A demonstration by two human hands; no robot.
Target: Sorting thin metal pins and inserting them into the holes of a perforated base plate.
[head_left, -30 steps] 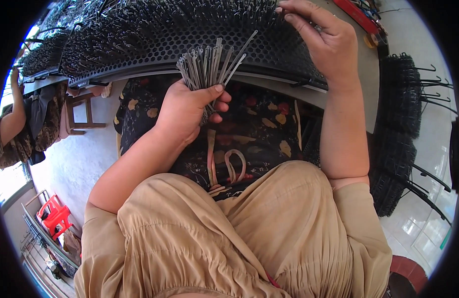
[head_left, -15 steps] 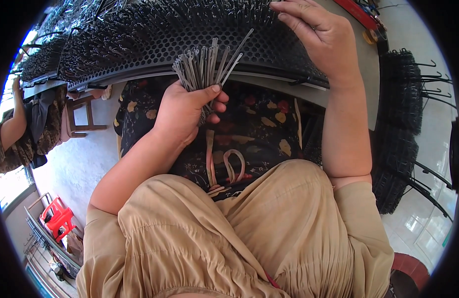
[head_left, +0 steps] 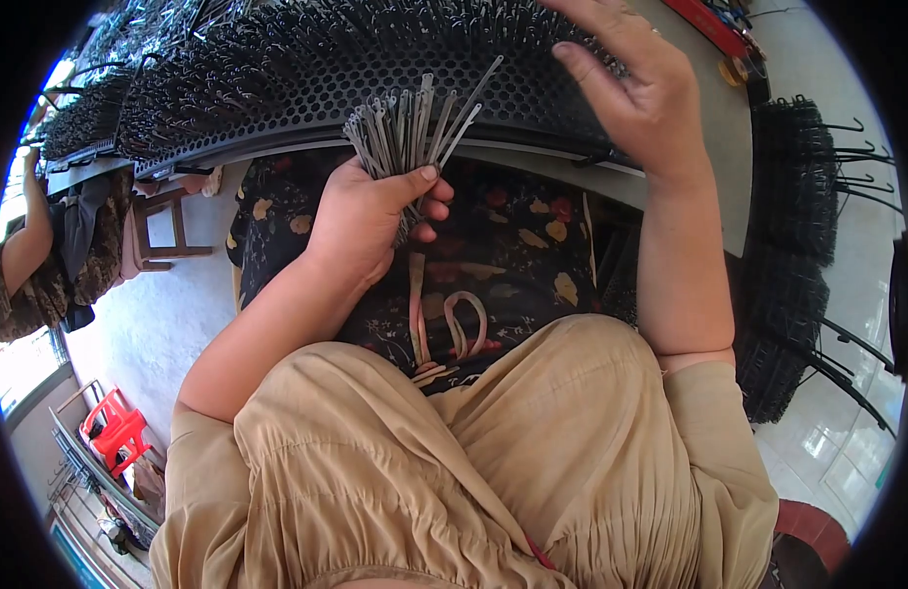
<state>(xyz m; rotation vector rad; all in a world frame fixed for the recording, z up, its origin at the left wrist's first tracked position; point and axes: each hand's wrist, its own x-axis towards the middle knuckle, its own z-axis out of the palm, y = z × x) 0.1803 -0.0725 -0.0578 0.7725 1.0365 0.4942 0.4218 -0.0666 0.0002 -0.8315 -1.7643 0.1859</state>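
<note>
My left hand (head_left: 375, 206) is closed round a bundle of thin grey metal strips (head_left: 400, 128), whose ends have small holes and fan out upward. A few of the strips lean out to the right, apart from the rest. Over the right part of the black perforated rack (head_left: 562, 113), my right hand (head_left: 645, 83) is raised with the thumb apart from the fingers. Nothing shows between them, though its fingertips run up to the picture's top edge. Many dark thin rods (head_left: 375, 44) stand close together in the rack. A dark flowered cloth (head_left: 532, 236) covers my lap beneath the bundle.
Black hooked pieces (head_left: 788, 196) hang in a dense row at the right. A tape roll (head_left: 735, 71) lies by a red bar (head_left: 704, 25). At the left are another person's arm (head_left: 27, 236), a wooden stool (head_left: 164, 231) and a red chair (head_left: 118, 430).
My right hand has moved slightly, and its thumb and fingers have spread apart, with the fingertips reaching higher. The left hand and its bundle have hardly moved.
</note>
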